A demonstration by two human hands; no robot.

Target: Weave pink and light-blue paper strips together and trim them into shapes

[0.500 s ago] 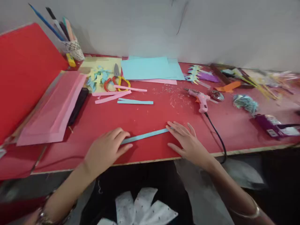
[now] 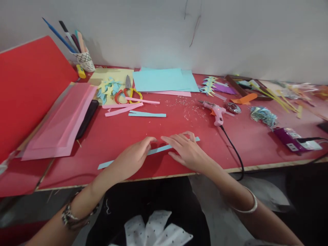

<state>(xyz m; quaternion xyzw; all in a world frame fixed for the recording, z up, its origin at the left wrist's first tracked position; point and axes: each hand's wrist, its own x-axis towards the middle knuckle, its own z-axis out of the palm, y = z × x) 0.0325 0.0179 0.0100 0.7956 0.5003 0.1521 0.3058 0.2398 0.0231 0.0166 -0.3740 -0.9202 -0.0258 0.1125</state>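
A long light-blue paper strip (image 2: 160, 149) lies slantwise near the front edge of the red table. My left hand (image 2: 134, 159) is bent over its middle, fingers curled down and closed at the strip; its fingertips are partly hidden. My right hand (image 2: 188, 150) rests over the strip's right part with fingers stretched and apart, and the far end pokes out beyond it. Behind the hands lie two more blue strips (image 2: 147, 114) and several pink strips (image 2: 124, 109). Scissors (image 2: 128, 92) with red and yellow handles are at the back left.
A pink glue gun (image 2: 216, 111) with a black cable lies to the right, near a purple socket box (image 2: 289, 140). Blue paper sheets (image 2: 161, 80) are at the wall. Pink sheets (image 2: 58, 126) and a pen cup (image 2: 84, 59) stand left.
My left hand has moved right along the strip, uncovering its left end. My right hand has slid left, so the strip's right end now shows. The hands are closer together.
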